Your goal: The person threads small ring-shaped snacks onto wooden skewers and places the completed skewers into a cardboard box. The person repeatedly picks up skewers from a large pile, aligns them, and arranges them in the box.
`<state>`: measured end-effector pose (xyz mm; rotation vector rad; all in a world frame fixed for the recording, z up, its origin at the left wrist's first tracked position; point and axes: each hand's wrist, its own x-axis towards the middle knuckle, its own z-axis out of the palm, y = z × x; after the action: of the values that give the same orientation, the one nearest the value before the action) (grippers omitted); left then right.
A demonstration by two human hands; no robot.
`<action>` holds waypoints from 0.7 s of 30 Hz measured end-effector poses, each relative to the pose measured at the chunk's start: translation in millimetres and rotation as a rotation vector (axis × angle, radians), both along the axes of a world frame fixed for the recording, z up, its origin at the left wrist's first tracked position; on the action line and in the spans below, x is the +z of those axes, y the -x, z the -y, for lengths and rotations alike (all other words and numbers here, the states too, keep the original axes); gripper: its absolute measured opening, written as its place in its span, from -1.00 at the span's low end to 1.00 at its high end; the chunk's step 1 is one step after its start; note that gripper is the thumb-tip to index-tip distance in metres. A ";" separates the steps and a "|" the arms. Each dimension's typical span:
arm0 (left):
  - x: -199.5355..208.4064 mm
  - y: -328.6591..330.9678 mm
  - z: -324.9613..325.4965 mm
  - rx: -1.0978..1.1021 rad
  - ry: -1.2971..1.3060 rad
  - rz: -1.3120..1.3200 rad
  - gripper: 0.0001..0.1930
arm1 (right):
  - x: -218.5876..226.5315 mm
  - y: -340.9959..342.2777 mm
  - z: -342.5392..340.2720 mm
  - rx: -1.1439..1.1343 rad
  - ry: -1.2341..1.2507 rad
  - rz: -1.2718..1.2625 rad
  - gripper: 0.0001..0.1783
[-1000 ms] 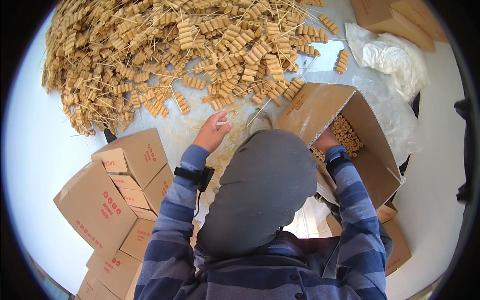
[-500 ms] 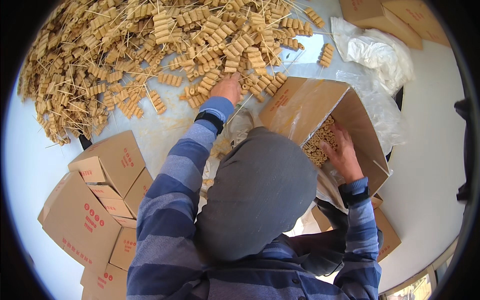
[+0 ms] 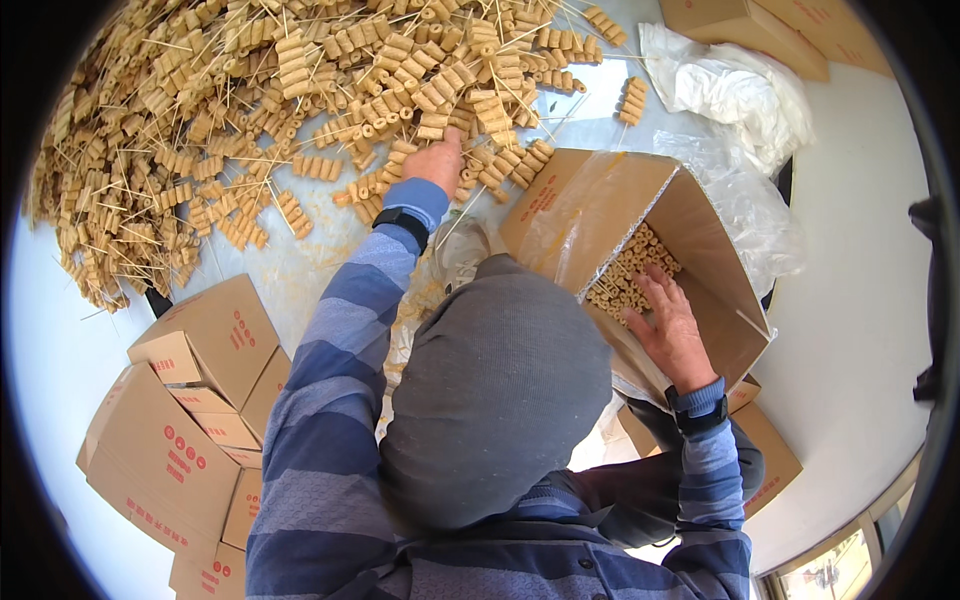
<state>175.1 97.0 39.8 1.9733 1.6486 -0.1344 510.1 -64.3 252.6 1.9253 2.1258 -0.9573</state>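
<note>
A big pile of tan rolls on thin sticks (image 3: 293, 70) lies on the floor, in front of the person and mostly to the left. The left hand (image 3: 434, 165) reaches into the near edge of the pile, back side up. One finger points ahead at the rolls, but the other fingertips are hard to see, so it is not possible to tell whether they hold a stick.

More rolls (image 3: 635, 262) sit inside an open brown box (image 3: 575, 200) on the right, packed with their round ends showing. The right hand (image 3: 668, 338) is at the mouth of this box, just by those rolls. Its fingers are spread wide.

Between the two arms is a knee in dark grey cloth (image 3: 500, 390). Both sleeves have blue stripes, and each wrist has a black band (image 3: 402, 222) on it. One lone stick of rolls (image 3: 632, 100) lies beyond the box. Near it are a crumpled white bag (image 3: 735, 85) and some clear plastic (image 3: 755, 225). More brown boxes (image 3: 215, 350) stand together at the left.
</note>
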 end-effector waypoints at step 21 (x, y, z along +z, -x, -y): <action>102.8 63.5 -11.3 -0.011 -0.293 0.185 -0.84 | 63.3 14.0 16.5 -0.195 -0.108 -0.144 -0.57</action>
<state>111.7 108.3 142.6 2.1343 1.6082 0.2934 496.1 -80.9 315.9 2.2132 2.1368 -1.0650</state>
